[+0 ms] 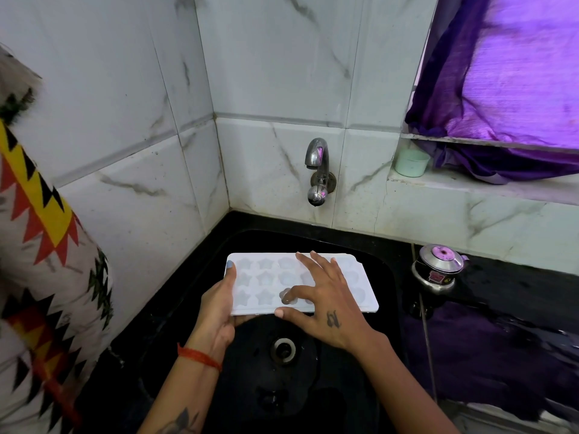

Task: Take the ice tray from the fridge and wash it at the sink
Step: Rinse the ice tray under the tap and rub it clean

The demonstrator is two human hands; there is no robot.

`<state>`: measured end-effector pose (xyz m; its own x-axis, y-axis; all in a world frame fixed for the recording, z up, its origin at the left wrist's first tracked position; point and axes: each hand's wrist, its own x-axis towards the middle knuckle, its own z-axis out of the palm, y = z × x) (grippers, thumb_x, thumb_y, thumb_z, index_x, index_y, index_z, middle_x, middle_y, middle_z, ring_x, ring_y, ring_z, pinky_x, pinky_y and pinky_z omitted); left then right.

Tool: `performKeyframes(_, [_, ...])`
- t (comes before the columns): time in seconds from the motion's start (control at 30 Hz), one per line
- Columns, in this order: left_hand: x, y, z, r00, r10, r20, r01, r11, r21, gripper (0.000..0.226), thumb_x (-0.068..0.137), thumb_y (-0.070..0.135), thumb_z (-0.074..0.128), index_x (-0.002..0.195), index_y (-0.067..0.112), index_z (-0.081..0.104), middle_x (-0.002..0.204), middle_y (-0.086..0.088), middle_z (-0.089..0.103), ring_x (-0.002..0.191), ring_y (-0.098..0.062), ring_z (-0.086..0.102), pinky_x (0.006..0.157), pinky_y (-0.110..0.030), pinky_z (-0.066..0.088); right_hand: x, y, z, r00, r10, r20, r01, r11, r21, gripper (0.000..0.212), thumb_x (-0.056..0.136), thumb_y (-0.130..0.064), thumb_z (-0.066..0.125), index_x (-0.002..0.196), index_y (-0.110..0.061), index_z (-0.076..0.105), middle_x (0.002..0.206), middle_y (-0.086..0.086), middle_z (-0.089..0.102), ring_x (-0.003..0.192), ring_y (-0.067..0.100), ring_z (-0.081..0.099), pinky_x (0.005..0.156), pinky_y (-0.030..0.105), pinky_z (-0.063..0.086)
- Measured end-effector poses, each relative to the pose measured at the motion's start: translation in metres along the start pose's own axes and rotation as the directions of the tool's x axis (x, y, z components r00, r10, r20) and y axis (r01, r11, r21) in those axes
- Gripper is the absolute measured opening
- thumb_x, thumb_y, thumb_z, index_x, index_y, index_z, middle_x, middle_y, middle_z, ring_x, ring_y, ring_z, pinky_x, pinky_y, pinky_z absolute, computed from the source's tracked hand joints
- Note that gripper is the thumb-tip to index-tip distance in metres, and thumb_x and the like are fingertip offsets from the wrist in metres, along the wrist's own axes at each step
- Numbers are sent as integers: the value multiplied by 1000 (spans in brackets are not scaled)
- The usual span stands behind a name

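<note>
Hiding ice tray (266, 280) cells (partly): right hand (326, 311)

tray (360, 296): white plastic, matt, smooth
sink (369, 355): black, glossy, wet
tap (318, 158): chromed metal, shiny
wall (275, 57): glossy marble-look tile, smooth
curtain (507, 89): purple cloth, woven sheen
cup (411, 162): pale green plastic, matt
kettle (440, 266): polished metal
wristband (200, 358): red thread
</note>
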<state>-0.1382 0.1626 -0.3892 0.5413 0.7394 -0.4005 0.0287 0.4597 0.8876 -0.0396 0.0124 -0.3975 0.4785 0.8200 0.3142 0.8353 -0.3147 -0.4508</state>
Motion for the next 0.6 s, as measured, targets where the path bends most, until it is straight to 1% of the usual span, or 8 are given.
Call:
performKeyframes(0.17, [-1,0,0,1000,0,2,0,1000,-3,38,91,48,51,91,12,65,84,-10,71,76,-26,69,57,-36,56,0,1,1,1000,-3,-10,3,1000,4,64,73,-81,30,92,-35,70,156,0,24,146,17,4,118,37,-7])
performKeyframes(0.33, [-1,-1,-1,1000,-3,1,3,1000,-4,38,91,48,51,92,12,65,84,-10,71,76,-27,69,59,-37,56,-1,4,4,1000,-5,-28,5,1000,5,63,74,-81,31,87,-32,68,155,1,26,146,19,6,118,38,-6])
performKeyframes(0.47, [-1,0,0,1000,1,1,-1,1000,8,39,91,49,51,93,12,65,85,-9,71,76,-26,69,56,-35,55,-1,4,4,1000,-4,-24,4,1000,0,65,74,-81,31,91,-31,68,155,2,26,147,19,6,118,38,-7])
performKeyframes(0.6, [0,0,-1,1000,-2,-1,2,1000,13,39,91,49,51,95,12,65,86,-10,72,77,-27,69,57,-36,55,-1,4,3,1000,-3,-21,3,1000,2,64,74,-81,31,94,-34,69,155,1,25,147,18,4,118,36,-8])
